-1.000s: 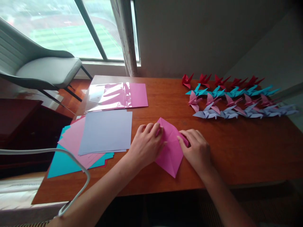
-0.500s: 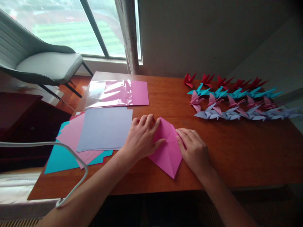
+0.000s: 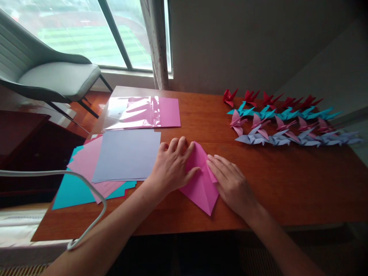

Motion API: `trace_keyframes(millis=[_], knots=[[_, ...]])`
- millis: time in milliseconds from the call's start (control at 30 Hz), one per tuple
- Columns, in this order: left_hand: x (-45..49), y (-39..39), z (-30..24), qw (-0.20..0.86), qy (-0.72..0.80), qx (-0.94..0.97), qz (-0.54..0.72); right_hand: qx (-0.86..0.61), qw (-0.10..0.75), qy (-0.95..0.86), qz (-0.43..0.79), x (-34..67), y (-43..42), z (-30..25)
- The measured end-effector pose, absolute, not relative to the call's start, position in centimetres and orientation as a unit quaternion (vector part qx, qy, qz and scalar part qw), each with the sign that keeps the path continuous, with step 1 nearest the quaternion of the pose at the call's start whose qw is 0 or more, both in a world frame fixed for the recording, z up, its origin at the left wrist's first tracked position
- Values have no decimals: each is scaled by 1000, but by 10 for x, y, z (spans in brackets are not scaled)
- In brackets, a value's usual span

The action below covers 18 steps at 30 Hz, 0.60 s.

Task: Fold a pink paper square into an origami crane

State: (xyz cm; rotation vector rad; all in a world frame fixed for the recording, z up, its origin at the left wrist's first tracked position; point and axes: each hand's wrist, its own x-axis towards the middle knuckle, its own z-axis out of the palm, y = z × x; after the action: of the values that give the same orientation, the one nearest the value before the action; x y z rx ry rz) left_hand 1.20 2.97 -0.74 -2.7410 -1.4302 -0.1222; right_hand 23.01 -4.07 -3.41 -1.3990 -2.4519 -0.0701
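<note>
Squarely between two bare hands, a folded pink sheet lies on a wooden table

The pink sheet rests near the middle of the table's near side, roughly a slanted diamond. Its long axis runs from a far tip to a near tip, the near one set a little to the right. The person's left hand covers its left side, palm down and opened out, with fingers bent and the thumb laid toward the sheet's center; it presses and grips nothing. From the right, the right hand reaches in with its fingers straight and close together, over a narrow flap turned in along the sheet's right edge. I cannot tell whether that hand pinches the flap or only lies on it (its thumb is out of sight). Neither hand is nearer: both touch the paper, one on each side of the long axis, and the flap is on the right hand's side.

To the left are lavender sheets over a fan of turquoise and pale pink paper; beyond them, a clear sleeve. At the far right of the table stand rows of paper birds.
</note>
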Motion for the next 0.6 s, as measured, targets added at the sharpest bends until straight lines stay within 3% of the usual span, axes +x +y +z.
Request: trace_keyframes(millis=[600], knots=[[12,28,-8,17,-477,-879,-17,-415,151,-897,-36,234,-43,-35]])
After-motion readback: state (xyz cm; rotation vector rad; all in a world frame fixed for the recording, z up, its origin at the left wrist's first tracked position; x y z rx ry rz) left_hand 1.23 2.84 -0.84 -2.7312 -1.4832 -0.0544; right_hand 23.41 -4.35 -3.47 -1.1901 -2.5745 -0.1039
